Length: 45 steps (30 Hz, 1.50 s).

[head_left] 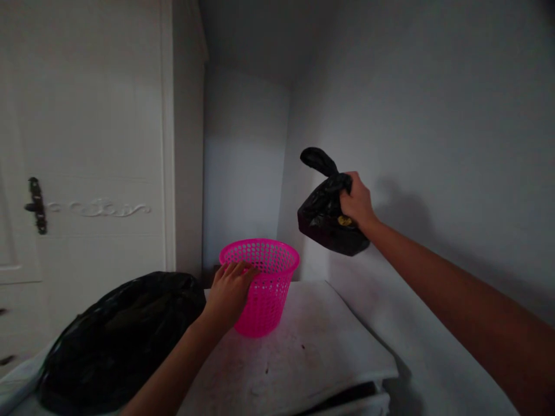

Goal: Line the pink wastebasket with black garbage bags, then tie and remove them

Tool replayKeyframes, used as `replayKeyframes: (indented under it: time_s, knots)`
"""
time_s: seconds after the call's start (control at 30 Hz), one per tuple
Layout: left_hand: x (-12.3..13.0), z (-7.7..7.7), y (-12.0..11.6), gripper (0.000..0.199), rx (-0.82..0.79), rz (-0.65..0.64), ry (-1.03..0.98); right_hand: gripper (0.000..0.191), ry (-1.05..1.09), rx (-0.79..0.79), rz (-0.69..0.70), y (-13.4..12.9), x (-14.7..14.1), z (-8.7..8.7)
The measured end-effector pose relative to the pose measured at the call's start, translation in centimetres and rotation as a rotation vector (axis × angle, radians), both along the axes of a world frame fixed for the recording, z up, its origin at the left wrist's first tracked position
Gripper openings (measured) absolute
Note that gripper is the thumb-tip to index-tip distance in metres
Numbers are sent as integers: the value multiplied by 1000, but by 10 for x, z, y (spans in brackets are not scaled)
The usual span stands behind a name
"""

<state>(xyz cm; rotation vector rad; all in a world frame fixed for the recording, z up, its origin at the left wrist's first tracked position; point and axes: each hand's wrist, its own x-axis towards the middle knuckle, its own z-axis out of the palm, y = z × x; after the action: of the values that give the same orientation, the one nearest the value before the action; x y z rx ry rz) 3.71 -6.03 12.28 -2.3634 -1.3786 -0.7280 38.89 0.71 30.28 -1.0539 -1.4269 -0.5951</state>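
Observation:
A bright pink perforated plastic basket [264,303] stands upright on a white surface. My left hand [232,289] grips its near left rim, fingers hooked over the edge and the thumb hidden. Up to the right, my right hand [358,199] is closed around the gathered top of a small black plastic bag [329,222]. One loop of the bag sticks up to the left of the fist, and a yellow print shows on its side. The bag hangs in the air, apart from the basket. What it contains, if anything, is hidden.
A large black plastic bag [121,341] lies to the left of my left forearm. The white tabletop [303,346] is stained and has an open gap under its front edge. Beyond stand a white wardrobe [99,144] with a dark handle and a pale wall [411,115].

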Motion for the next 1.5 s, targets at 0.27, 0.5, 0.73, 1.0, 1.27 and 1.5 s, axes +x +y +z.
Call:
replayKeyframes:
  time_s: [0.27,0.5,0.73,1.0,1.27,1.5]
  knots:
    - [-1,-1,-13,46,8,8,33,28,159,-99,153,55,-62,17]
    - [5,11,-19,46,-25,35,20,29,78,-443,229,74,-137,-24]
    - [3,20,-19,23,-55,-42,-167,35,-40,-638,328,73,-188,-80]
    - [-13,37,26,27,16,21,-576,27,-195,-812,521,66,-185,-94]
    - [0,63,69,22,-121,-3,-500,26,-210,-857,732,54,-154,-85]
    - [-22,58,77,39,-107,87,-519,18,-122,-834,599,57,-113,-94]
